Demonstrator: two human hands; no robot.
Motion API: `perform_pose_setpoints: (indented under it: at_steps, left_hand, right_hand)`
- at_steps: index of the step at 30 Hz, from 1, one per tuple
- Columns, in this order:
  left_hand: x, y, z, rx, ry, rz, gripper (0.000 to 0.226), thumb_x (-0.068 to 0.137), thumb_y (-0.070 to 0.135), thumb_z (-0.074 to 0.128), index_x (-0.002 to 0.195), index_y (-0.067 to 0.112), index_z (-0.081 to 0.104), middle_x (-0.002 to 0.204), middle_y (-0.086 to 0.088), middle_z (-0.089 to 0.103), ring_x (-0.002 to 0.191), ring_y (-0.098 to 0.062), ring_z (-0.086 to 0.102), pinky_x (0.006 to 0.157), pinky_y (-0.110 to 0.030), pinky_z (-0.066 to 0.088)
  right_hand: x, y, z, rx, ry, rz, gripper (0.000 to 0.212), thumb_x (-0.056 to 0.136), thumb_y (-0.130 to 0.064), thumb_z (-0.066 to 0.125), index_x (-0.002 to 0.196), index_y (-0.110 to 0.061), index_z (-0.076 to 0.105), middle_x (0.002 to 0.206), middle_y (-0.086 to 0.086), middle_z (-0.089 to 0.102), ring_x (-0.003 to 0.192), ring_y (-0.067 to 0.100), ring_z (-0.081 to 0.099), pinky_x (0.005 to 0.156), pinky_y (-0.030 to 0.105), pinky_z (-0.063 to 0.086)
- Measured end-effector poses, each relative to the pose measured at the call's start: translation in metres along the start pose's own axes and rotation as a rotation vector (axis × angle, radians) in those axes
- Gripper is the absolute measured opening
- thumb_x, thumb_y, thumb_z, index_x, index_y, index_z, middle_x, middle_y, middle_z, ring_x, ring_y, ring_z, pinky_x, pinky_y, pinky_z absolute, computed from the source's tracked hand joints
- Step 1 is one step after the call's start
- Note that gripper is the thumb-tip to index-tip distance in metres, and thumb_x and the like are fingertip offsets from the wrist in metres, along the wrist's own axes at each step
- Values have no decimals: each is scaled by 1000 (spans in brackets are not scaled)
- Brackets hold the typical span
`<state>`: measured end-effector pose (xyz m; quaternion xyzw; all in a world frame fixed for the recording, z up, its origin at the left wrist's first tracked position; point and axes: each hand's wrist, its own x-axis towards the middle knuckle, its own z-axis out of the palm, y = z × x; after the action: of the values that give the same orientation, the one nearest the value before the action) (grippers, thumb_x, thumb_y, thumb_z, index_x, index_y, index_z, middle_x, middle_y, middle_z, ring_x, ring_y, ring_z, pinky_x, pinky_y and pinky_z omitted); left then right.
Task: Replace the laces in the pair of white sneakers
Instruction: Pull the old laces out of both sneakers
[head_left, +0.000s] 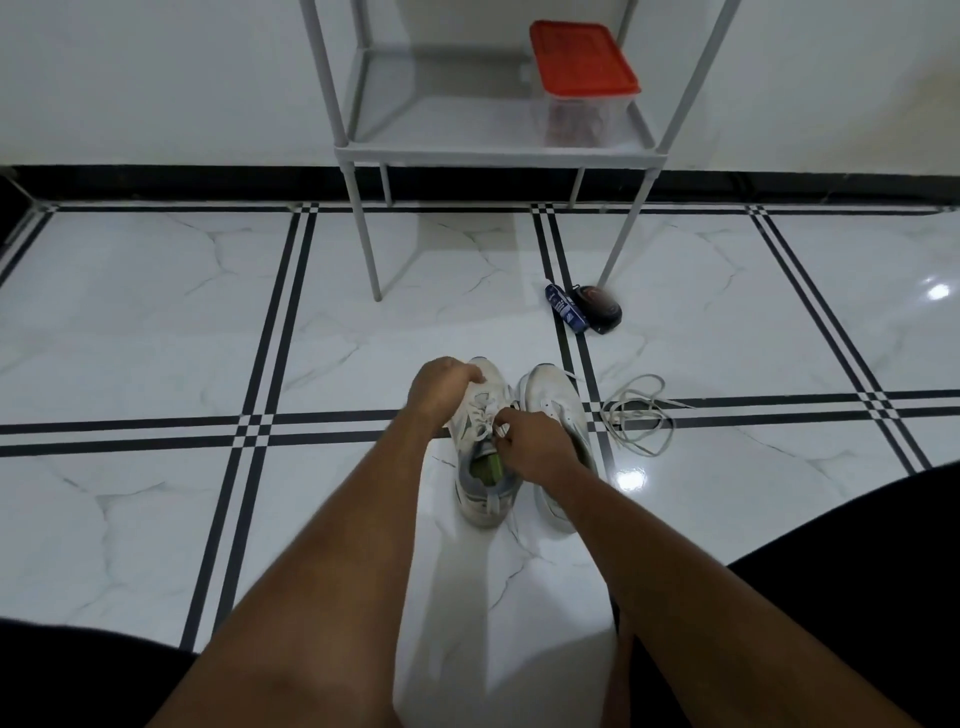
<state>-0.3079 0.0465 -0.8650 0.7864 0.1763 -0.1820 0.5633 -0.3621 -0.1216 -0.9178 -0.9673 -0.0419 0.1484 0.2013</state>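
Observation:
Two white sneakers stand side by side on the tiled floor, toes pointing away from me. The left sneaker (485, 483) has a green insole and white laces still threaded. My left hand (441, 389) grips its toe end from above. My right hand (535, 441) pinches the lace (488, 423) near the top eyelets of that shoe. The right sneaker (558, 402) shows no lace in its eyelets and is partly hidden by my right wrist. A loose white lace (641, 415) lies coiled on the floor just right of the shoes.
A grey metal shelf rack (498, 148) stands ahead against the wall, with a clear box under a red lid (582, 60) on its shelf. A blue packet (566, 309) and a dark round object (600, 306) lie by its front right leg. My dark-clothed knees frame the bottom corners.

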Motion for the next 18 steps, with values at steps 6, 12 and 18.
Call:
perform_pose_setpoints:
  at_steps: [6, 12, 18]
  left_hand:
    - [-20, -38, 12, 603, -126, 101, 20, 73, 41, 78, 84, 25, 81, 91, 2, 75, 94, -24, 70, 81, -33, 59]
    - [-25, 33, -19, -577, 45, -168, 18, 81, 31, 67, 65, 24, 62, 77, 10, 61, 79, -16, 51, 74, -36, 35]
    - [-22, 53, -68, -941, 237, -103, 20, 84, 38, 64, 87, 26, 79, 96, 13, 64, 91, -15, 44, 88, -37, 35]
  right_hand:
    - [-3, 5, -2, 42, 15, 0, 28, 99, -29, 63, 126, -29, 70, 113, 2, 78, 106, 28, 70, 88, 38, 56]
    - [-3, 2, -1, 12, -4, 11, 29, 101, -33, 59, 129, -30, 64, 109, 3, 78, 104, 31, 72, 87, 40, 58]
    - [0, 1, -1, -25, -4, 30, 29, 102, -32, 60, 131, -29, 63, 118, 5, 74, 108, 31, 70, 84, 38, 54]
